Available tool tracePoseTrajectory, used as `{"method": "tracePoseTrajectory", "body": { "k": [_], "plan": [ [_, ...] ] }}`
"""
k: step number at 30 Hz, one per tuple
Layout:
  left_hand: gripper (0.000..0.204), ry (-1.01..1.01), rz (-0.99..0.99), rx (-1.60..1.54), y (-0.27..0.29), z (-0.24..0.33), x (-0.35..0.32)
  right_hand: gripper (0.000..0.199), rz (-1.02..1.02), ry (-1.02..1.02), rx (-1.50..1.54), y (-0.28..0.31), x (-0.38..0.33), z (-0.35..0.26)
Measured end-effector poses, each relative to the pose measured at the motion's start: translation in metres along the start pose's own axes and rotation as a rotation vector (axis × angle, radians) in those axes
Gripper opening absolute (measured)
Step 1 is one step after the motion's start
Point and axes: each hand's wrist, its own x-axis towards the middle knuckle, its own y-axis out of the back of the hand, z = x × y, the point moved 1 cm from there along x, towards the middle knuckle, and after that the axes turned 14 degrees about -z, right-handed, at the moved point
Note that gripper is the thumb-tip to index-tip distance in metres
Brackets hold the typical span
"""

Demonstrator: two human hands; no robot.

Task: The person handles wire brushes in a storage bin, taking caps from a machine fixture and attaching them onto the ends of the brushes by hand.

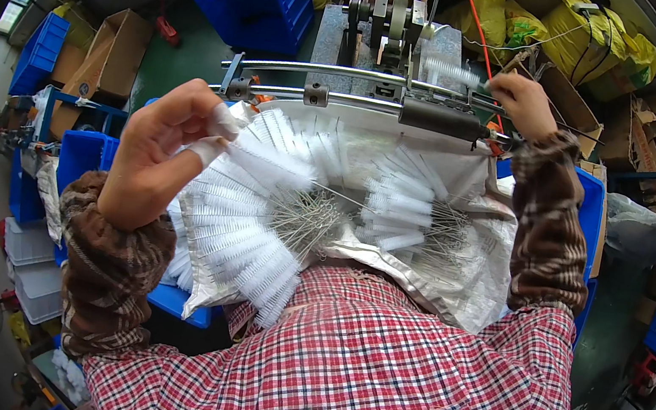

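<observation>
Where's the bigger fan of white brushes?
In the head view, the bigger fan of white brushes lies left of centre on the pale sheet, just right of the left hand.

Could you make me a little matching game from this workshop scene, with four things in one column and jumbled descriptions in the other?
Things:
1. Left hand
2. Right hand
3. Fanned-out bristle brushes
4. Large plastic crate

Descriptions:
A. Blue, near the top of the view
B. At the end of a motion-blurred white brush
C. White, with thin wire stems, spread over a pale sheet
D. White wraps around the thumb and a finger, pinching a brush's end

Right pairs: 1-D, 2-B, 3-C, 4-A.
</observation>
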Motion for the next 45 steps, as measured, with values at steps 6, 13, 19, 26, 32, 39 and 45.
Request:
{"method": "tracePoseTrajectory", "body": {
  "k": [6,13,19,26,32,39,45],
  "plan": [
    [0.016,-0.052,-0.06,-0.197,-0.047,-0.019,0.061,0.027,-0.112,0.453,0.667,0.003,-0.027,-0.136],
    [0.026,0.056,0.058,0.44,-0.034,-0.019,0.04,0.01,0.265,0.456,0.112,-0.035,0.028,-0.136],
    [0.026,0.234,0.044,0.906,-0.018,-0.049,-0.01,0.016,0.357,0.099,-0.417,-0.06,0.089,-0.048],
    [0.024,0.316,0.037,0.814,-0.014,-0.059,-0.021,0.021,0.346,0.084,-0.421,-0.062,0.097,-0.045],
    [0.029,0.235,0.119,0.847,-0.018,-0.058,-0.015,0.022,0.374,0.178,-0.348,-0.062,0.097,-0.04],
    [0.024,0.287,0.049,0.869,-0.012,-0.06,-0.012,0.022,0.367,0.267,-0.283,-0.058,0.094,-0.03],
    [0.017,0.313,0.006,0.75,-0.004,-0.059,-0.014,0.035,0.435,-0.096,-0.501,-0.049,0.035,-0.033]
  ]
}}
